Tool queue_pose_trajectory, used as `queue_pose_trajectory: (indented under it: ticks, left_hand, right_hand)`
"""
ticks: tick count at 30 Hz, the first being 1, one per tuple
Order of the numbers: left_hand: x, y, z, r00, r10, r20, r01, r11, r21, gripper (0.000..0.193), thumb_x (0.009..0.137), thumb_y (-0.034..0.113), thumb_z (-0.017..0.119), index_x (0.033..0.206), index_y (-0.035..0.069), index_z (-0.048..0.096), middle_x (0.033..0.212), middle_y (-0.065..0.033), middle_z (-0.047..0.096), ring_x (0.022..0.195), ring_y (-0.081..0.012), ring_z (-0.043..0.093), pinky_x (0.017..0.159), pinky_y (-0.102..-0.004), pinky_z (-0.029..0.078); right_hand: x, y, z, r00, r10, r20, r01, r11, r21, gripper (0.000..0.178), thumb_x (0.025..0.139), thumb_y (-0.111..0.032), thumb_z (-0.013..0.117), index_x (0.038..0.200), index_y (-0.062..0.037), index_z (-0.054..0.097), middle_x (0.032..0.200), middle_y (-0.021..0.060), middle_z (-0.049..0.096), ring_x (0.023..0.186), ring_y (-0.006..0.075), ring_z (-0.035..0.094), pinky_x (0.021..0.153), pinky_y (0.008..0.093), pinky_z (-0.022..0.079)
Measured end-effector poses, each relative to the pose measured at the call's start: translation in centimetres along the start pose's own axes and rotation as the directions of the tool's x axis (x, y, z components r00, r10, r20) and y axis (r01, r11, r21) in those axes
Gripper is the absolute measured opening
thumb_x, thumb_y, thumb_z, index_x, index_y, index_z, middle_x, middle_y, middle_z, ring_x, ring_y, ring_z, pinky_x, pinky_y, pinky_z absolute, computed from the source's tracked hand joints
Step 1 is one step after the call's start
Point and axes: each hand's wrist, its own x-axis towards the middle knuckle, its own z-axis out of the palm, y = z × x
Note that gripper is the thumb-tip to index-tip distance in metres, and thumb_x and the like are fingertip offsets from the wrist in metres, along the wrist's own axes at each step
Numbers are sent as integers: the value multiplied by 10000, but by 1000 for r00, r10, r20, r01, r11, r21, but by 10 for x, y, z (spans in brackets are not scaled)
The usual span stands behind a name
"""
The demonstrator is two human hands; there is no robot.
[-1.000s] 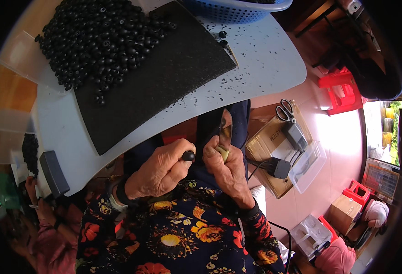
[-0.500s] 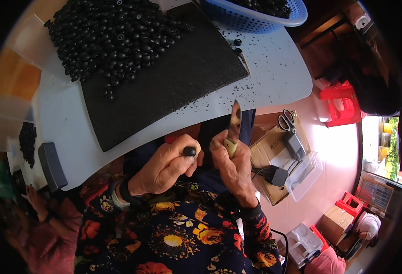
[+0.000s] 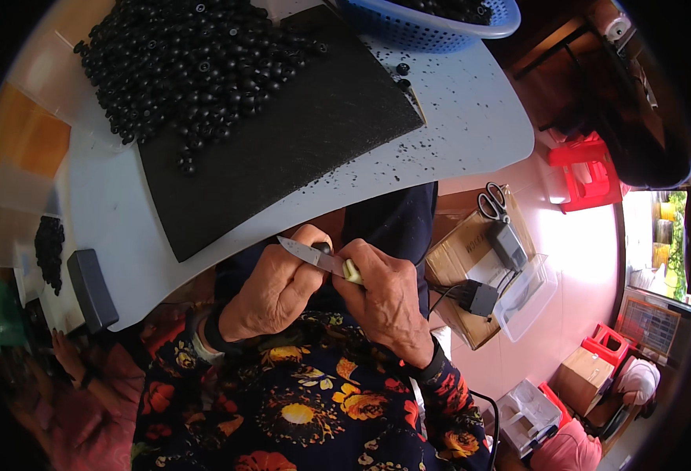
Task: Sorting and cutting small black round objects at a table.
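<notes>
While the left hand [image 3: 271,290] pinches a small black piece [image 3: 322,248] between its thumb and bent fingers, the right hand [image 3: 389,294] is wrapped around the pale green handle [image 3: 352,272] of a knife [image 3: 305,251]. Both hands are in front of the near edge of the worktop [image 3: 479,129], over the person's lap. The knife's blade points left, across the left hand's fingers, right by the black piece; I cannot tell if it cuts into it. On the worktop lies a black mat [image 3: 267,157], with one corner close to the near edge. A big pile [image 3: 188,78] of round black pieces sits on the far left part of the mat. A blue basket [image 3: 412,35] with holes stands at the far right, and it has dark things in it. Two loose pieces [image 3: 403,70] lie near the mat's right corner, and tiny black bits are sprinkled from there to the near edge. A long dark box [image 3: 93,290] is at the near left corner. To the right, below the worktop, scissors [image 3: 492,202] lie on a cardboard box [image 3: 463,243].
</notes>
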Motion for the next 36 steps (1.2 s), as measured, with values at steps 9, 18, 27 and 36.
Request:
queue_pose_trajectory:
  ticks: [9, 18, 27, 36]
  left_hand:
    - [1, -1, 5, 1000, 16, -6, -15, 998, 59, 209, 981, 154, 403, 987, -13, 529, 748, -33, 479, 627, -85, 437, 593, -242, 382]
    - [2, -1, 9, 996, 69, -56, -64, 994, 84, 75, 932, 64, 460, 963, 6, 496, 638, -67, 439, 567, -138, 433, 548, -308, 378]
    - [-1, -2, 11, 991, 133, 6, -132, 991, -30, 74, 948, 57, 441, 992, 6, 472, 693, -30, 458, 583, -68, 412, 535, -253, 378]
    - [3, 7, 8, 987, 160, -10, -159, 985, 65, 113, 974, 117, 463, 998, 7, 474, 716, -98, 524, 612, -190, 530, 576, -310, 427]
  right_hand:
    - [-5, 6, 3, 999, -1, -50, 1, 1000, 4, 223, 791, -110, 678, 890, -44, 489, 749, 112, 567, 608, 326, 589, 507, 374, 450]
    - [-7, 7, 4, 998, 31, -57, -33, 999, -26, 200, 816, -112, 662, 887, -44, 488, 727, 133, 558, 608, 356, 579, 501, 400, 441]
    - [-19, 22, 8, 957, 252, -143, -204, 937, 284, 70, 894, -39, 565, 846, -16, 518, 599, 105, 500, 490, 177, 467, 499, 275, 412]
    - [14, -15, -16, 991, 135, 2, -124, 902, 413, 244, 849, -87, 680, 1039, -23, 540, 742, 83, 617, 670, 144, 632, 605, 278, 501]
